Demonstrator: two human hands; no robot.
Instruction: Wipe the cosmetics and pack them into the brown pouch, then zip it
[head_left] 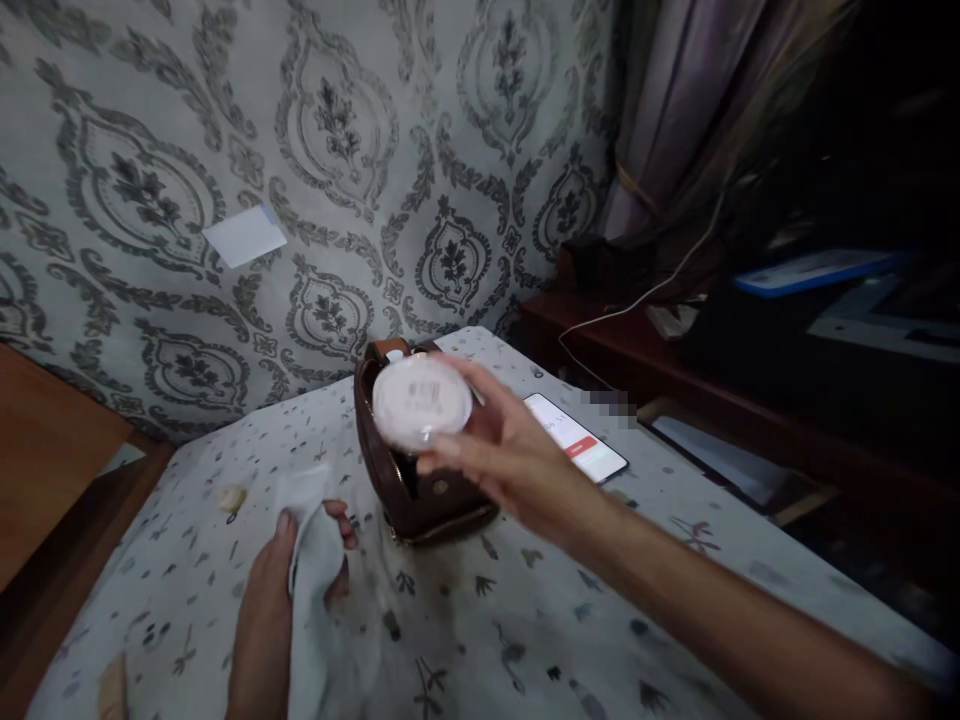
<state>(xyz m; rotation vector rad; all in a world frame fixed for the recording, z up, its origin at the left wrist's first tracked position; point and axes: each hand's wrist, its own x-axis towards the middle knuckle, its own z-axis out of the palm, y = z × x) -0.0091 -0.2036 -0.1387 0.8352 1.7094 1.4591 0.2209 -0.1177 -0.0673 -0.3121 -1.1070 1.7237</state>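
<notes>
A: Where is the white round container (421,403)?
B: Above the brown bag (411,480), pinched at its rim by the right hand (510,455) fingers.
A: And the left hand (281,580)?
B: Low on the surface (525,620), fingers curled around a white cloth (319,560); a phone (576,437) lies beyond.

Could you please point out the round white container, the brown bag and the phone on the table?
round white container (421,402), head view, middle of its flat face
brown bag (405,505), head view, its front side
phone (576,438), head view, middle of its screen
</notes>
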